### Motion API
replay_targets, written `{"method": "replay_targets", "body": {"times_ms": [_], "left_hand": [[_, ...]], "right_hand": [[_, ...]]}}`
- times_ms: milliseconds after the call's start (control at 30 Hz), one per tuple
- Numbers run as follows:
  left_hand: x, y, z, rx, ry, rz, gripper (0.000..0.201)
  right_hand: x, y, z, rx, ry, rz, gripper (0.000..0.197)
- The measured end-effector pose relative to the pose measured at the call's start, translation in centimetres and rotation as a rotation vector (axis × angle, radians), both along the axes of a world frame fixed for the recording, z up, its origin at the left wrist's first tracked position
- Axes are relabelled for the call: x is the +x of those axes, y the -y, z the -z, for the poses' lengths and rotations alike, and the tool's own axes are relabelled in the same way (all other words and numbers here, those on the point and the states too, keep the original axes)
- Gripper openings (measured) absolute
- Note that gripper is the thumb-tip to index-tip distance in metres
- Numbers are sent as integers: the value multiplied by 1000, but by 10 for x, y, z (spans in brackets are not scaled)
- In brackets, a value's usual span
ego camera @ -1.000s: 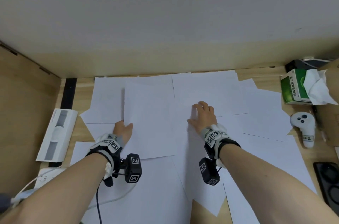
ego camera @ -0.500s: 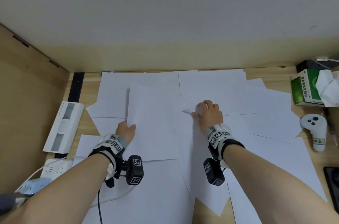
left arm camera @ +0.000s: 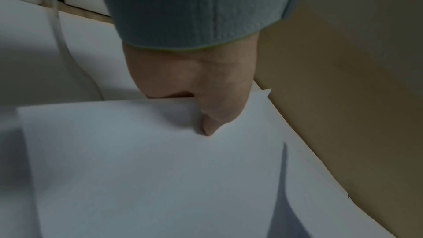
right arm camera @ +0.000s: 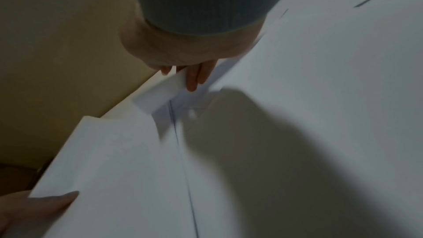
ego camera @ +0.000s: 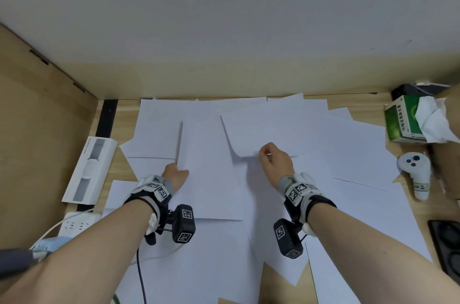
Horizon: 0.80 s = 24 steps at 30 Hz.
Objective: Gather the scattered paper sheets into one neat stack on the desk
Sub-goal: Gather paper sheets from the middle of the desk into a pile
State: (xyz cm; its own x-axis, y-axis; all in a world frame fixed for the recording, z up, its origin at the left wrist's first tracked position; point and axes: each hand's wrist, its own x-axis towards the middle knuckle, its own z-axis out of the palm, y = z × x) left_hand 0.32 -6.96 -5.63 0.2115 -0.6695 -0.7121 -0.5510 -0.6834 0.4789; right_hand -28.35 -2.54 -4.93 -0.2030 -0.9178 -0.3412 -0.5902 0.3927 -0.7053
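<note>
A pale wall and tan side panels close in a wooden worktop [ego camera: 413, 214] almost covered by loose white sheets [ego camera: 348, 154], overlapping at odd angles from the back edge to the near edge.

The left hand [ego camera: 175, 175] pinches the near left edge of one sheet [ego camera: 209, 179]; the left wrist view shows the thumb on top and the fingers under the paper, with that edge raised off the sheets below. The right hand [ego camera: 275, 163] is curled on the near edge of a second sheet [ego camera: 263, 129] lying farther back and to the right. Its near left corner is lifted and throws a shadow. In the right wrist view the fingertips [right arm camera: 194, 77] press a bent strip of paper.

Left of the sheets lie a white box [ego camera: 89, 172] and a power strip [ego camera: 77, 224]. To the right stand a green box [ego camera: 400, 119] with crumpled tissue [ego camera: 433, 119], and a white controller [ego camera: 415, 172] just in front of it.
</note>
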Motion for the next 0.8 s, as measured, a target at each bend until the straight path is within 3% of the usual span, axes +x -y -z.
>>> {"method": "replay_targets", "body": {"times_ms": [100,200,267,333,400,500,567,800], "left_hand": [[-4,2,0,23,-12,22,7],[-8,-3,-4,67,-18,50,12],[-10,-5,-4,109,-32,33,26],[-9,-8,-4,142,-44,-11,34],[-3,-15,-3,196,-216,-113,22],[7,-31,5,276,-440,-209,53],[3,-40,-4,270,-473,-169,54],[0,-57,2,121,-300,-42,48]], "right_hand": [[3,-18,-6,-23,62,88,24],[6,-41,-6,7,50,98,8],[8,-57,-3,66,12,4,30],[10,-68,-1,97,0,-64,38],[14,-77,2,125,17,-59,36],[23,-82,5,152,66,-4,32],[32,-84,9,160,90,24,31],[53,-96,19,124,128,153,25]]}}
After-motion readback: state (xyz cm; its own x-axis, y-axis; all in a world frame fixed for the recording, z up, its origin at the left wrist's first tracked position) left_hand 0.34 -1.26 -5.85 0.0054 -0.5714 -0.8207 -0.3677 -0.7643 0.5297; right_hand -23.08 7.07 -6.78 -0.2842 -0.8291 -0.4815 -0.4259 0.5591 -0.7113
